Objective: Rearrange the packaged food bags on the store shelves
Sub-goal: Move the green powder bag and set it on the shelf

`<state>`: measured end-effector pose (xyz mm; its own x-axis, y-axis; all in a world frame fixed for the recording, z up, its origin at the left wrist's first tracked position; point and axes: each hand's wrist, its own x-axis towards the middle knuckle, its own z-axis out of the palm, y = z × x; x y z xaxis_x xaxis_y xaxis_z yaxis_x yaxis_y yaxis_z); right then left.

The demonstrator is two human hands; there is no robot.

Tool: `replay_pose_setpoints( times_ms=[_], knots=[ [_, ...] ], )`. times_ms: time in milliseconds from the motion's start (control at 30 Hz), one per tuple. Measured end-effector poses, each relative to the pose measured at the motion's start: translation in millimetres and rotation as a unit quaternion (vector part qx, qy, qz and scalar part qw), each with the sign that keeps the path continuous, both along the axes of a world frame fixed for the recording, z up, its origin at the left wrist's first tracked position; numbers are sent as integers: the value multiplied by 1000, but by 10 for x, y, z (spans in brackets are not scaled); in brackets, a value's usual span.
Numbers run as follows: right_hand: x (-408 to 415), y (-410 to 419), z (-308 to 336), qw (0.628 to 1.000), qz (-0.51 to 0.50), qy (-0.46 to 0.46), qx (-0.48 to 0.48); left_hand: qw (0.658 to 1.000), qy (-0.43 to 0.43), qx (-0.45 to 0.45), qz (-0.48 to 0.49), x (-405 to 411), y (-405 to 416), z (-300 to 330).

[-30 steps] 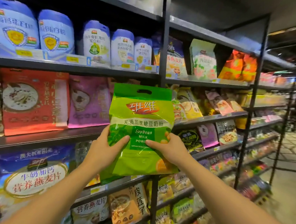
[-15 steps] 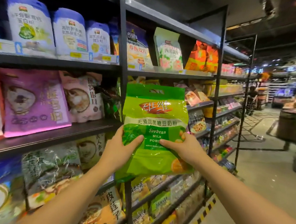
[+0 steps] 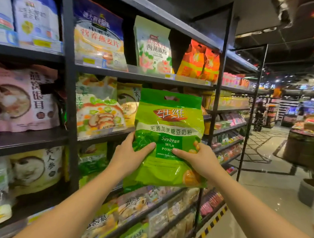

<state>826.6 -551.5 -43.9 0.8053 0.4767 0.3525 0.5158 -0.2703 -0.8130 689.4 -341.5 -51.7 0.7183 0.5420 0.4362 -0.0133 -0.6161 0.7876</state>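
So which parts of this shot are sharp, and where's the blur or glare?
Head view: the green bag held by the left hand and right hand is sharp, with glare on its glossy film; the blue bags at upper left are smeared; the shelf posts bow from wide-angle distortion.

One green soybean milk powder bag (image 3: 168, 138), two hands on it, two orange bags (image 3: 200, 61) on the shelf above it, one white lotus bag (image 3: 153, 47) beside those, lower-shelf packets too blurred to count
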Motion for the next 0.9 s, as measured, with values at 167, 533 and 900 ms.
replay_pose_setpoints(
  times_ms=[167, 533, 900],
  knots=[
    [792, -146, 22, 1000, -12, 22, -4, 1000, 10, 3, -10, 797, -143, 37],
    [2406, 390, 84, 1000, -5, 12, 17, 999, -12, 38, 13, 2437, 382, 75],
    [3763, 1308, 247, 997, 79, 0, 18, 998, -8, 35, 50, 3504, 1166, 295]
  ],
)
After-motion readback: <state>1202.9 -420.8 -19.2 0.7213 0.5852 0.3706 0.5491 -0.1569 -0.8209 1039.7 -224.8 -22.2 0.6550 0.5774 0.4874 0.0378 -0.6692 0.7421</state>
